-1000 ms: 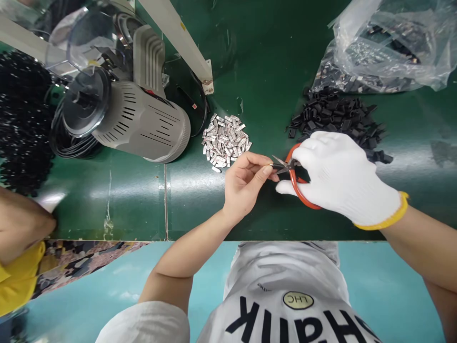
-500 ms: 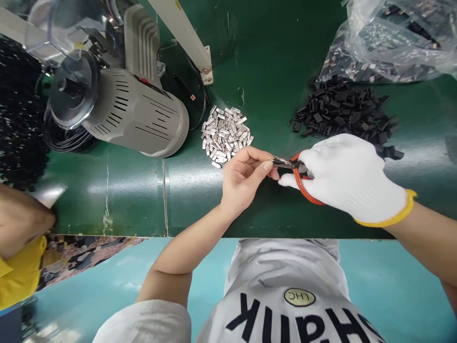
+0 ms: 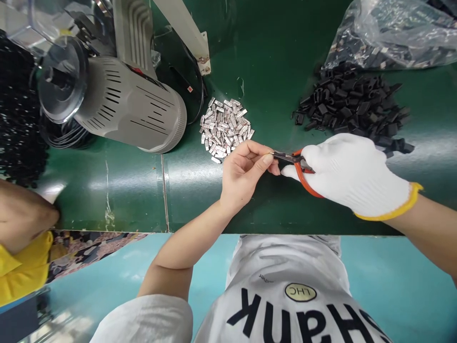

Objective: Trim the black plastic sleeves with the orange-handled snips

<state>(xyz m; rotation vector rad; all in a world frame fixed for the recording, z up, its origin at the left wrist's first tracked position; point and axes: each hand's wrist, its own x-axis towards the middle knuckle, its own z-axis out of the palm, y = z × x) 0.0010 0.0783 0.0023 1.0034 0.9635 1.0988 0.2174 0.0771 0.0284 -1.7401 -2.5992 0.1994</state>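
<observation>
My right hand (image 3: 342, 171), in a white knit glove with a yellow cuff, is closed around red-handled pliers (image 3: 306, 180). Their narrow dark jaws point left, to the fingertips of my bare left hand (image 3: 246, 174). Thumb and forefinger of the left hand pinch a small part at the jaw tips; the fingers mostly hide it, and its kind cannot be made out. Just beyond the left hand lies a heap of small silver metal connector pieces (image 3: 226, 126). Past the gloved hand is a pile of small black plastic sleeves (image 3: 353, 105).
A grey motor-driven machine (image 3: 132, 105) stands on the green table (image 3: 200, 190) at left, beside a white metal post (image 3: 189, 33). Clear plastic bags of parts (image 3: 396, 38) lie at the back right. A co-worker's arm (image 3: 24, 214) rests at the left edge.
The view has shifted slightly. Both hands stay together at the same spot, while the pliers have turned a little against the pinched part.
</observation>
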